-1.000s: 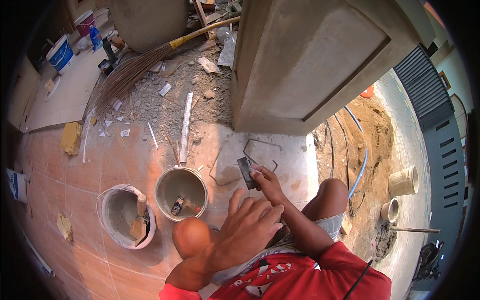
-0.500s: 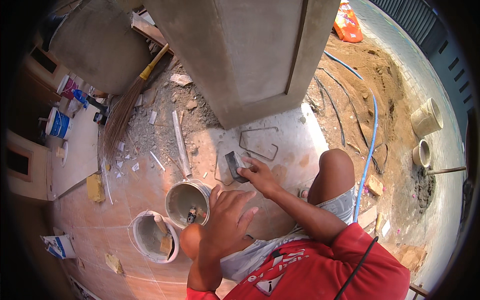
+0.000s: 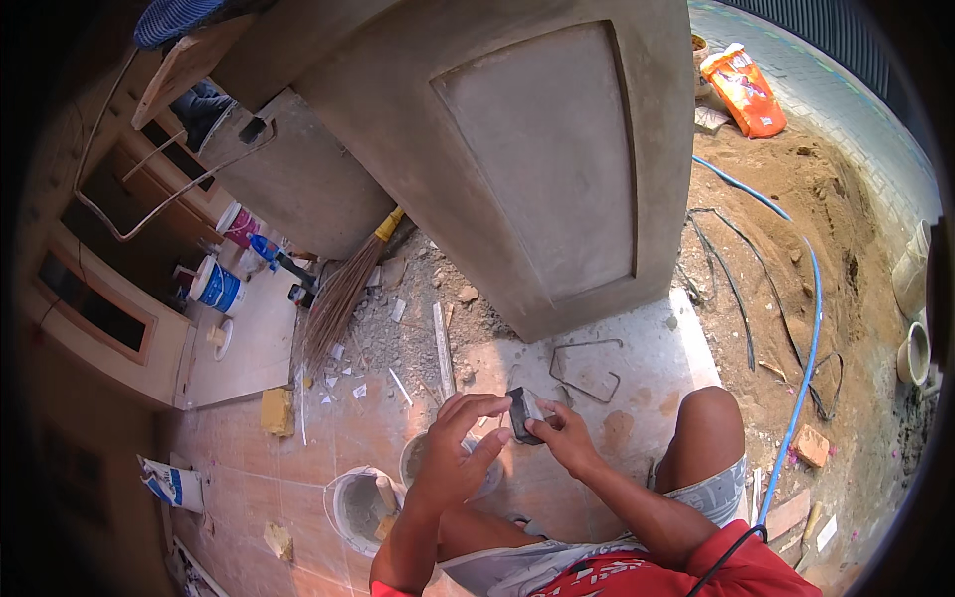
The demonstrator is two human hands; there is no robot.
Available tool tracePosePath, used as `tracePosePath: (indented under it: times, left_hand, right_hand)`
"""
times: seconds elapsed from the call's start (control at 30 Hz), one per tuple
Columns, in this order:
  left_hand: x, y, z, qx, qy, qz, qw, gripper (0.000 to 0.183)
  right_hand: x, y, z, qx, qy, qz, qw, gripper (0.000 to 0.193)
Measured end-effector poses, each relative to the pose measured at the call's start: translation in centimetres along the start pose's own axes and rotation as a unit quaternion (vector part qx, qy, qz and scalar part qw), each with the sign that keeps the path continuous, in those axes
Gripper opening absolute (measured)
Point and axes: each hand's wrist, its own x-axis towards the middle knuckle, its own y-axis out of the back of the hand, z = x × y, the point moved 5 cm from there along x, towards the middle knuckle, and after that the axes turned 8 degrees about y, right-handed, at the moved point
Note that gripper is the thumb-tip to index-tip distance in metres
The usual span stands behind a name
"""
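A small black rectangular block with a grey side (image 3: 522, 416) is gripped by my right hand (image 3: 569, 438), thumb and fingers closed on its right edge. I cannot make out exactly what kind of thing it is. My left hand (image 3: 453, 460) is raised with its fingers apart, the fingertips close to the block's left side; whether they touch it I cannot tell. Below and behind my left hand stands a bucket (image 3: 410, 460), partly hidden by it. Beside that, a second white bucket (image 3: 343, 497) holds a tool with a wooden handle (image 3: 386, 494).
A plastered pillar (image 3: 542, 179) with a recessed panel rises ahead. A bent metal rod (image 3: 587, 370) lies on the tiles. Rubble (image 3: 453, 289) and a stick broom (image 3: 343, 298) are at left; a blue hose (image 3: 818, 298) crosses sand (image 3: 841, 219) at right. An orange sack (image 3: 746, 95) lies beyond.
My view has shifted up and left, showing more of the pillar. My left hand has come closer to the block, which stays in my right hand.
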Motion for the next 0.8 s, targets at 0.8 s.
tracePosePath:
  times: [0.8]
  left_hand:
    - [25.0,10.0,7.8,0.441,-0.189,0.465,0.744,0.087]
  right_hand:
    - [0.2,1.2,0.9,-0.092,0.022,0.006,0.995,0.062]
